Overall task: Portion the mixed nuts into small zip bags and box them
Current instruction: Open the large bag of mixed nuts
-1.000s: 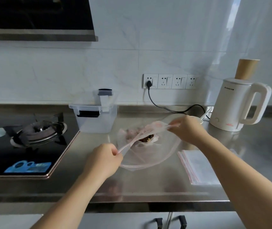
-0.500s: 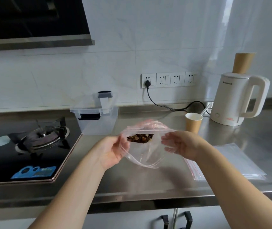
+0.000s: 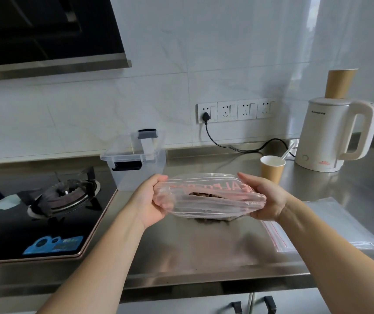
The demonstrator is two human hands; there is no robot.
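A large clear zip bag (image 3: pixel 208 200) with pink lettering holds dark mixed nuts (image 3: pixel 201 195), seen through its stretched mouth. My left hand (image 3: pixel 152 200) grips its left end and my right hand (image 3: pixel 264 198) grips its right end, holding it just above the steel counter (image 3: pixel 204 250). A stack of small empty zip bags (image 3: pixel 331 225) with red seal strips lies flat to the right. A clear plastic box (image 3: pixel 136 164) with a black latch stands behind, its lid resting on top.
A brown paper cup (image 3: pixel 272 171) with a white spoon stands behind the bag. A white electric kettle (image 3: pixel 333 137) sits at the back right, corded to wall sockets (image 3: pixel 236 111). A black gas hob (image 3: pixel 40 211) fills the left side.
The bag has turned from hanging upright to lying nearly flat, its mouth pulled wide between both hands, which moved apart and slightly closer to me.
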